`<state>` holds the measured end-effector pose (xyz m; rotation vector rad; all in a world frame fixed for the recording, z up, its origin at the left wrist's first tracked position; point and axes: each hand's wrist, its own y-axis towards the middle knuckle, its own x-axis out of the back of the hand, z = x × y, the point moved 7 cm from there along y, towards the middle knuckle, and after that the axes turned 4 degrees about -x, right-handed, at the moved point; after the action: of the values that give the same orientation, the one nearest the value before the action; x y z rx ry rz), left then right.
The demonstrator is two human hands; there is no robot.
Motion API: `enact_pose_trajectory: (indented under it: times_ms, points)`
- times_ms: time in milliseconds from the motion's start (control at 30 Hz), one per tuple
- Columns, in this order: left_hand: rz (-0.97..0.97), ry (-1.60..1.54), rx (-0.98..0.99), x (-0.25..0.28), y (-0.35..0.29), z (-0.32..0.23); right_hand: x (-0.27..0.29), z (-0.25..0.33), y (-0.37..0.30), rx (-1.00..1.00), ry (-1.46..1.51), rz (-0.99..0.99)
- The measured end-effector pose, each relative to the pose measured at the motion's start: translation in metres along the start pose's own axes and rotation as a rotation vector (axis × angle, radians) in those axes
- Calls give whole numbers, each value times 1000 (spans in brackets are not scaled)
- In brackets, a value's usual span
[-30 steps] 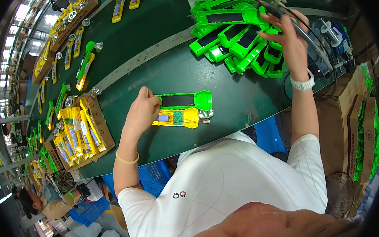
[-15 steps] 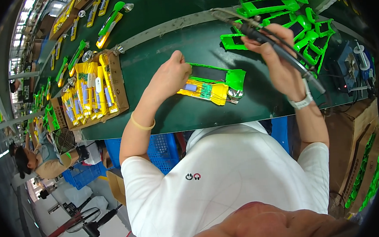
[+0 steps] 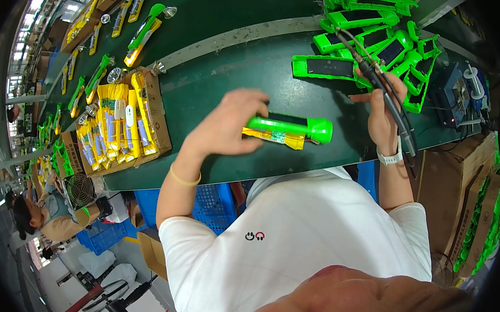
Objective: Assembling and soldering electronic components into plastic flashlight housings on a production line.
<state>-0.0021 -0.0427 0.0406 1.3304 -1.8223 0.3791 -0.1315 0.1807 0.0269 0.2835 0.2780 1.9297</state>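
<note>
In front of me on the green bench, a green flashlight casing (image 3: 285, 125) lies over a yellow half (image 3: 286, 141) that carries a circuit board and wires. My left hand (image 3: 229, 123) curls its fingers around the left end of the casing; the fingertips are partly blurred. The casing's wide round head points right. My right hand (image 3: 380, 111) grips a soldering iron (image 3: 391, 103) by its dark handle, the tip pointing up and away, near the pile of green casings (image 3: 362, 20). A loose green casing (image 3: 324, 67) lies at the front of that pile.
A cardboard box (image 3: 158, 113) full of yellow flashlight halves stands on the left. Further left, assembled green and yellow flashlights (image 3: 145, 33) lie on the bench. At right sits a soldering station (image 3: 452, 95) with a solder spool (image 3: 473, 79). Another person (image 3: 47, 217) works far left.
The green casing has turned over onto the yellow half, its rounded outside now showing. My right hand and the soldering iron have shifted right and lower.
</note>
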Motion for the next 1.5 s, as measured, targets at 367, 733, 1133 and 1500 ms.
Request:
enact_pose_trajectory:
  times_ms: [367,733,1133,1500]
  points:
    - [-481,125,335,80,-7,123,-61,-45,-3,-282,198,235]
    - [-387,-247,934,181,83,332,-51,-68,3,-242,114,162]
    - [-729,401,872,201,103,332,-55,-65,6,-302,346,224]
    - [-173,-66,253,1,-14,50,-55,-77,10,-520,487,236]
